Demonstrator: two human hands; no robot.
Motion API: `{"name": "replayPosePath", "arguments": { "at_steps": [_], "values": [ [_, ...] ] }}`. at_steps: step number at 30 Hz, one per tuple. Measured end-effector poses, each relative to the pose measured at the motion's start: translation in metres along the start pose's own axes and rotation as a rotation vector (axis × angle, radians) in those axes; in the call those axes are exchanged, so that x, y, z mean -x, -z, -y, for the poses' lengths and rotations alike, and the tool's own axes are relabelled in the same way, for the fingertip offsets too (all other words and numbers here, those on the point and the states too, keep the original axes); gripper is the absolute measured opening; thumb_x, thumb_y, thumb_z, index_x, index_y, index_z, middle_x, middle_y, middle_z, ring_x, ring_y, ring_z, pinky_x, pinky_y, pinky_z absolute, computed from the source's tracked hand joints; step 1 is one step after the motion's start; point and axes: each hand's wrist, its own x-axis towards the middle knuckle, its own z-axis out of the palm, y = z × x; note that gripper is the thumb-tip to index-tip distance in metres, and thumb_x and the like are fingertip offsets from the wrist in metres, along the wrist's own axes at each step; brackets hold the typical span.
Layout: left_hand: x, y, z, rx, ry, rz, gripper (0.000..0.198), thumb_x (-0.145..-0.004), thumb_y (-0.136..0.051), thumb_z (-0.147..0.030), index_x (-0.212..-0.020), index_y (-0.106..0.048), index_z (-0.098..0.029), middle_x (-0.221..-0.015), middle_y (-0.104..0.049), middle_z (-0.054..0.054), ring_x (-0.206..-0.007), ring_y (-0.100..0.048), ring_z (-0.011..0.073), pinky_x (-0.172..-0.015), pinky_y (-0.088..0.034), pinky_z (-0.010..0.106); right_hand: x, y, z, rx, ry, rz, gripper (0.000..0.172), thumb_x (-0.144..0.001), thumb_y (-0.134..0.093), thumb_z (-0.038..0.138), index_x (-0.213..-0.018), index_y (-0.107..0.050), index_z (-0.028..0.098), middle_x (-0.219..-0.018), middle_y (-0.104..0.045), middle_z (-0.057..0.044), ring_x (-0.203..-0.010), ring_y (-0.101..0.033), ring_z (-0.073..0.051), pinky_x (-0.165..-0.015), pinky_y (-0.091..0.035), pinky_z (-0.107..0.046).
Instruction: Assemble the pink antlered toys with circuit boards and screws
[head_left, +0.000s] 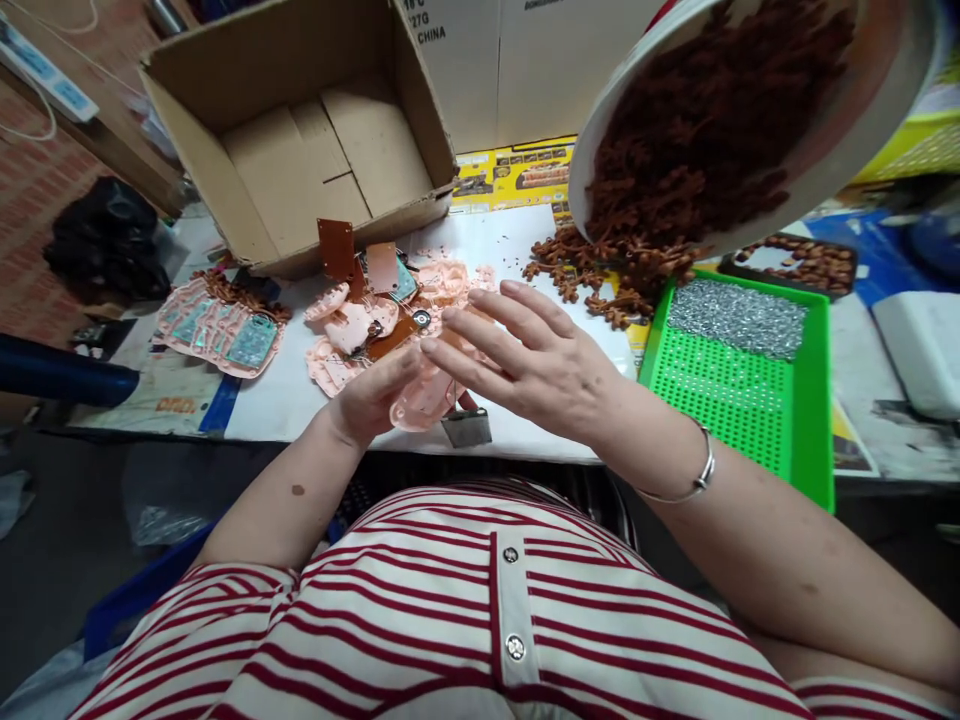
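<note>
Pink plastic shell parts (349, 330) with wires, a small round speaker and brown boards (337, 248) lie heaped on the white-covered table. In front of the heap, a pink shell piece (418, 400) is at my left hand (375, 395), whose thumb side rests against it; the hand's other fingers are mostly hidden. My right hand (525, 360) is stretched over the pink parts with its fingers apart, palm down, and no object shows in it. Just below its fingertips, a small grey block (468, 427) is at the table's front edge, with wires above it.
An open cardboard box (300, 170) stands behind the heap. At left lies a row of pink shells with green boards (217, 325). A tilted white bucket (581, 190) spills brown pieces (622, 275) at right, beside a green tray (821, 400) holding silver screws (739, 315).
</note>
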Motion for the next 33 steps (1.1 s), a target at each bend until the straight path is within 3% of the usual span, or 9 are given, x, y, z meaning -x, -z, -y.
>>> {"name": "replayPosePath", "arguments": {
  "at_steps": [3, 6, 8, 11, 13, 17, 25, 29, 33],
  "values": [
    [0.002, -0.004, 0.003, -0.035, 0.039, 0.199, 0.036, -0.080, -0.072, -0.036, -0.107, -0.071, -0.011, -0.091, -0.075, 0.008, -0.077, -0.073, 0.0239, -0.072, -0.059, 0.036, 0.011, -0.005, 0.003, -0.174, -0.145, -0.002, 0.052, -0.102, -0.050, 0.014, -0.148, -0.045, 0.037, -0.153, -0.056, 0.000, -0.145, -0.051, -0.023, -0.123, -0.043, -0.051],
    [0.004, -0.011, 0.006, 0.021, -0.043, 0.271, 0.047, -0.073, -0.076, -0.046, -0.106, -0.072, -0.013, -0.084, -0.075, 0.009, -0.069, -0.072, 0.0239, -0.066, -0.058, 0.035, 0.030, -0.021, 0.011, -0.478, -0.506, -0.148, 0.058, -0.099, -0.060, 0.028, -0.152, -0.040, 0.036, -0.159, -0.048, -0.006, -0.147, -0.047, -0.028, -0.121, -0.043, -0.055],
    [0.006, -0.017, 0.007, 0.068, -0.116, 0.232, 0.051, -0.069, -0.078, -0.049, -0.109, -0.072, -0.017, -0.089, -0.076, 0.010, -0.071, -0.072, 0.0261, -0.061, -0.056, 0.034, 0.043, -0.035, 0.020, -0.858, -0.832, -0.203, 0.056, -0.097, -0.063, 0.043, -0.148, -0.047, 0.030, -0.150, -0.056, -0.012, -0.135, -0.059, -0.028, -0.112, -0.053, -0.052],
    [0.008, -0.023, 0.007, 0.110, -0.187, 0.173, 0.059, -0.063, -0.081, -0.053, -0.112, -0.071, -0.022, -0.099, -0.076, 0.011, -0.086, -0.074, 0.0325, -0.054, -0.053, 0.031, 0.054, -0.048, 0.040, -1.609, -1.169, -0.034, 0.049, -0.092, -0.063, 0.060, -0.124, -0.066, 0.023, -0.120, -0.074, -0.011, -0.107, -0.072, -0.021, -0.097, -0.060, -0.043],
    [0.007, -0.023, 0.006, 0.104, -0.194, 0.158, 0.068, -0.060, -0.081, -0.058, -0.117, -0.070, -0.023, -0.104, -0.075, 0.013, -0.095, -0.074, 0.0364, -0.055, -0.053, 0.032, 0.054, -0.049, 0.052, -1.915, -1.222, 0.102, 0.052, -0.083, -0.071, 0.066, -0.109, -0.073, 0.020, -0.102, -0.078, -0.008, -0.093, -0.073, -0.017, -0.090, -0.060, -0.036],
    [0.007, -0.017, 0.005, 0.048, -0.170, 0.153, 0.082, -0.058, -0.081, -0.061, -0.128, -0.065, -0.021, -0.117, -0.072, 0.019, -0.101, -0.072, 0.0401, -0.058, -0.054, 0.035, 0.048, -0.039, 0.063, -2.090, -1.192, 0.214, 0.050, -0.075, -0.082, 0.061, -0.101, -0.076, 0.018, -0.084, -0.076, -0.001, -0.074, -0.069, -0.011, -0.072, -0.055, -0.024],
    [0.016, -0.009, 0.005, -0.001, -0.247, 0.061, 0.076, -0.051, -0.084, -0.057, -0.116, -0.067, -0.020, -0.110, -0.073, 0.017, -0.114, -0.067, 0.0447, -0.075, -0.060, 0.048, 0.054, -0.027, 0.058, -2.012, -1.389, -0.045, 0.031, -0.065, -0.095, 0.030, -0.089, -0.077, 0.021, -0.082, -0.077, 0.002, -0.075, -0.071, -0.008, -0.074, -0.058, -0.019],
    [0.017, -0.014, 0.008, 0.042, -0.245, -0.024, 0.085, -0.056, -0.080, -0.058, -0.130, -0.060, -0.022, -0.122, -0.070, 0.018, -0.119, -0.065, 0.0449, -0.081, -0.060, 0.053, 0.055, -0.022, 0.062, -2.168, -1.323, -0.065, 0.045, -0.062, -0.095, 0.020, -0.103, -0.076, 0.024, -0.091, -0.079, 0.002, -0.081, -0.073, -0.008, -0.079, -0.060, -0.019],
    [0.016, -0.017, 0.011, 0.063, -0.205, -0.016, 0.088, -0.058, -0.080, -0.062, -0.131, -0.059, -0.018, -0.120, -0.070, 0.021, -0.102, -0.072, 0.0403, -0.077, -0.061, 0.053, 0.054, -0.019, 0.065, -2.130, -1.323, -0.174, 0.048, -0.064, -0.094, 0.020, -0.107, -0.074, 0.027, -0.091, -0.078, 0.004, -0.083, -0.074, -0.008, -0.081, -0.061, -0.020]
  ]
}}
